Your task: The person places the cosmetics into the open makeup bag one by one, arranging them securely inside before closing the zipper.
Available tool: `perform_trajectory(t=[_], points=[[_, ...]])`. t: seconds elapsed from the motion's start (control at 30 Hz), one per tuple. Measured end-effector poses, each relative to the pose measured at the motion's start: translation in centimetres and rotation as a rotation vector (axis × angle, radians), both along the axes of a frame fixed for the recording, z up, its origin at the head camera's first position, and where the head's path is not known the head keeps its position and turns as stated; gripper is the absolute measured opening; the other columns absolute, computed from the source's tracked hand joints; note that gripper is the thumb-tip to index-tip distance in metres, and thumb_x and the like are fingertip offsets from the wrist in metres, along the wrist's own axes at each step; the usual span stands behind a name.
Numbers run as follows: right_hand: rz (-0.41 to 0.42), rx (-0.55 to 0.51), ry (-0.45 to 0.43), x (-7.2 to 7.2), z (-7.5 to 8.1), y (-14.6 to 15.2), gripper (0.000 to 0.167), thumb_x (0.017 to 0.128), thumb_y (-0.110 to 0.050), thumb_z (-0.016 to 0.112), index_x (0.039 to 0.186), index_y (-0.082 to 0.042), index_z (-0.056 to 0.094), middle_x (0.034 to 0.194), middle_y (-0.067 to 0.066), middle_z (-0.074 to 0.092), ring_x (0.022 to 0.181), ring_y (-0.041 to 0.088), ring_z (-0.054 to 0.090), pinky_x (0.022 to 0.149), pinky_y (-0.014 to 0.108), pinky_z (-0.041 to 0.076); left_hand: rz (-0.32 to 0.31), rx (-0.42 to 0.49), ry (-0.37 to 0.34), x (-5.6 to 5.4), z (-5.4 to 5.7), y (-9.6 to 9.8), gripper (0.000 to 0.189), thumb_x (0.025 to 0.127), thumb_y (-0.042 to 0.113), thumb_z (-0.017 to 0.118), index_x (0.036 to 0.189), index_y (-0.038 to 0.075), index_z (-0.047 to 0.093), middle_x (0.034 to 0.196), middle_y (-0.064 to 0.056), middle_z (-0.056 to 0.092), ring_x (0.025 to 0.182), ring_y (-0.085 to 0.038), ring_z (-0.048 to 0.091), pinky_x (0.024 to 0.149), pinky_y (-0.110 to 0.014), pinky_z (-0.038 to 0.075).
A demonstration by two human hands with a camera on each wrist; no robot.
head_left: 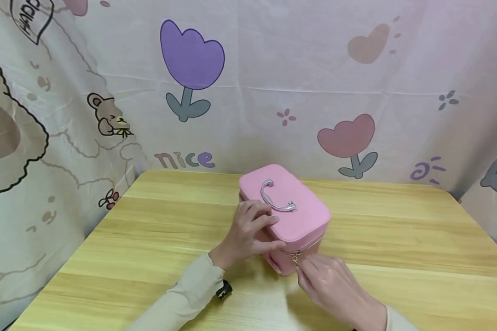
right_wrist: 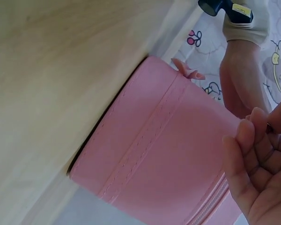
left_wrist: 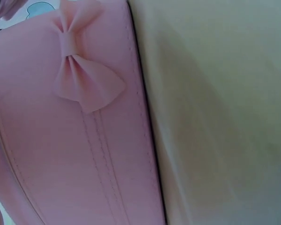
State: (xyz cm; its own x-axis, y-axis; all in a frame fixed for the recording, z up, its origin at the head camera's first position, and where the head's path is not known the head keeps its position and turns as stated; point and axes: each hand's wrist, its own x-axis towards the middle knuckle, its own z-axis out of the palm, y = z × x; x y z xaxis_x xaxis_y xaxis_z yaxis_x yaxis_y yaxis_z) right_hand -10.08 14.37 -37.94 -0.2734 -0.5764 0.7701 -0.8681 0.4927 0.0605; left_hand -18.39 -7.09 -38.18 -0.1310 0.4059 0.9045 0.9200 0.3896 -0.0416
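A pink zippered cosmetic case (head_left: 304, 216) stands on the table, with a curved silver handle (head_left: 275, 204) on its closed lid. My left hand (head_left: 248, 230) rests on the lid's near left side, its thumb stretched along the front edge. At the front corner, my right hand (head_left: 331, 285) pinches the zipper pull (head_left: 295, 260) between thumb and fingers. The right wrist view shows the zipper (right_wrist: 208, 204) running along the case's side towards those curled fingers (right_wrist: 246, 133). A pink bow (left_wrist: 70, 51) decorates the case's front in the left wrist view.
The light wooden table (head_left: 149, 220) extends on both sides of the case. Behind it hangs a printed curtain (head_left: 265, 59), which also covers the left side. A small black device (head_left: 224, 290) is strapped at my left wrist.
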Motion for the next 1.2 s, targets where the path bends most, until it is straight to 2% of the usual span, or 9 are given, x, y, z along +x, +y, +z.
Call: perform_trajectory(t=[0.2, 0.27, 0.37, 0.47, 0.53, 0.67, 0.83, 1.03, 1.2], points=[[0.019, -0.002, -0.035, -0.1, -0.3, 0.4, 0.034, 0.101, -0.016, 0.034, 0.070, -0.015, 0.048, 0.062, -0.012, 0.034, 0.055, -0.002, 0.027, 0.047, 0.007, 0.019, -0.007, -0.046, -0.031, 0.3, 0.5, -0.4, 0.040, 0.071, 0.040, 0.083, 0.092, 0.009, 0.069, 0.101, -0.007, 0.058, 0.096, -0.024, 0.050, 0.082, -0.039, 0.040], [0.029, -0.010, -0.052, -0.1, -0.4, 0.8, 0.034, 0.101, -0.017, 0.035, 0.070, -0.016, 0.048, 0.062, -0.012, 0.034, 0.055, -0.002, 0.027, 0.047, 0.007, 0.020, -0.045, -0.071, -0.090, 0.2, 0.9, -0.7, 0.041, 0.068, 0.033, 0.086, 0.095, 0.008, 0.070, 0.105, -0.009, 0.057, 0.098, -0.024, 0.049, 0.083, -0.036, 0.042], [0.040, -0.015, -0.081, -0.1, -0.6, 1.4, 0.034, 0.101, -0.018, 0.035, 0.070, -0.016, 0.048, 0.063, -0.013, 0.033, 0.056, -0.003, 0.027, 0.048, 0.006, 0.020, -0.083, -0.076, -0.220, -0.1, 1.2, -1.6, 0.044, 0.066, 0.024, 0.088, 0.100, 0.004, 0.069, 0.110, -0.010, 0.054, 0.102, -0.025, 0.047, 0.091, -0.035, 0.042], [0.040, -0.019, -0.097, 0.0, -0.7, 1.7, 0.034, 0.101, -0.018, 0.034, 0.070, -0.017, 0.048, 0.062, -0.013, 0.032, 0.057, -0.004, 0.027, 0.049, 0.006, 0.020, -0.062, -0.057, -0.308, -0.8, 1.3, -2.6, 0.047, 0.066, 0.020, 0.089, 0.103, 0.003, 0.065, 0.113, -0.011, 0.052, 0.106, -0.027, 0.046, 0.095, -0.035, 0.041], [0.043, -0.016, -0.101, 0.0, -0.6, 1.7, 0.034, 0.101, -0.018, 0.034, 0.070, -0.017, 0.047, 0.062, -0.013, 0.033, 0.057, -0.004, 0.026, 0.049, 0.006, 0.021, -0.024, -0.065, -0.291, -1.4, 1.2, -3.1, 0.048, 0.069, 0.025, 0.087, 0.104, 0.003, 0.064, 0.112, -0.012, 0.052, 0.106, -0.027, 0.047, 0.096, -0.037, 0.041], [0.046, -0.010, -0.091, 0.1, -0.4, 1.6, 0.034, 0.101, -0.018, 0.035, 0.069, -0.017, 0.047, 0.062, -0.013, 0.033, 0.057, -0.005, 0.027, 0.049, 0.006, 0.020, 0.034, -0.107, -0.164, -2.5, 1.4, -3.4, 0.048, 0.075, 0.042, 0.080, 0.099, 0.004, 0.062, 0.105, -0.010, 0.056, 0.099, -0.027, 0.050, 0.089, -0.038, 0.044], [0.040, -0.012, -0.080, 0.2, 0.1, 1.7, 0.034, 0.100, -0.018, 0.035, 0.069, -0.017, 0.049, 0.061, -0.014, 0.034, 0.056, -0.005, 0.027, 0.048, 0.005, 0.020, 0.058, -0.129, -0.055, -3.2, 1.8, -3.0, 0.056, 0.075, 0.059, 0.072, 0.091, 0.006, 0.062, 0.096, -0.008, 0.058, 0.092, -0.025, 0.053, 0.083, -0.039, 0.045], [0.020, 0.004, -0.082, 0.3, 0.4, 1.7, 0.035, 0.100, -0.018, 0.034, 0.069, -0.017, 0.050, 0.061, -0.014, 0.035, 0.056, -0.005, 0.028, 0.048, 0.006, 0.020, 0.067, -0.069, -0.049, -2.9, 1.8, -2.6, 0.063, 0.080, 0.070, 0.057, 0.086, 0.007, 0.060, 0.092, -0.006, 0.060, 0.091, -0.025, 0.053, 0.077, -0.039, 0.041], [-0.004, -0.009, -0.069, 0.2, 0.4, 1.7, 0.035, 0.100, -0.019, 0.034, 0.067, -0.017, 0.047, 0.060, -0.014, 0.033, 0.055, -0.005, 0.026, 0.047, 0.006, 0.019, 0.086, -0.048, -0.051, -2.5, 1.8, -2.1, 0.060, 0.073, 0.067, 0.070, 0.084, 0.008, 0.060, 0.091, -0.005, 0.060, 0.090, -0.024, 0.052, 0.078, -0.040, 0.041]])
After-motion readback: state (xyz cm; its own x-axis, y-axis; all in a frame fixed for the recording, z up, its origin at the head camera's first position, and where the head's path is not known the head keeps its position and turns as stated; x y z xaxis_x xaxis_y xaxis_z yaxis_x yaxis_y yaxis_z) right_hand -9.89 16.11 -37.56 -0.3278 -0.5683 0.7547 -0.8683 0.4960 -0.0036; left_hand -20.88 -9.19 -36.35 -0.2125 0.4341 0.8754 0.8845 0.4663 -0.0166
